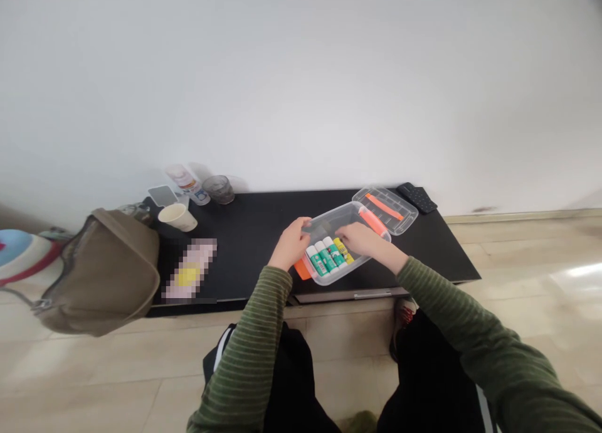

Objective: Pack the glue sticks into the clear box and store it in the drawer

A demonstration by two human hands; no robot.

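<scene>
A clear plastic box (324,223) with orange latches stands open on the black tabletop, slightly turned. Inside it, several green-and-white glue sticks (326,257) lie side by side, with a yellow glue stick (347,251) at the right end of the row. My left hand (291,241) grips the box's left rim, its fingers bent over the edge. Reaching in over the right side, my right hand (358,237) has its fingers closed at the top end of the yellow glue stick. Its fingertips are partly hidden.
Behind the box lies its clear lid (390,213) with an orange strip, beside a black keypad-like object (417,197). A paper cup (177,217), a glass (219,189), a spray can (190,185) and a brown bag (108,270) stand left on the black table (249,238). A wall rises behind.
</scene>
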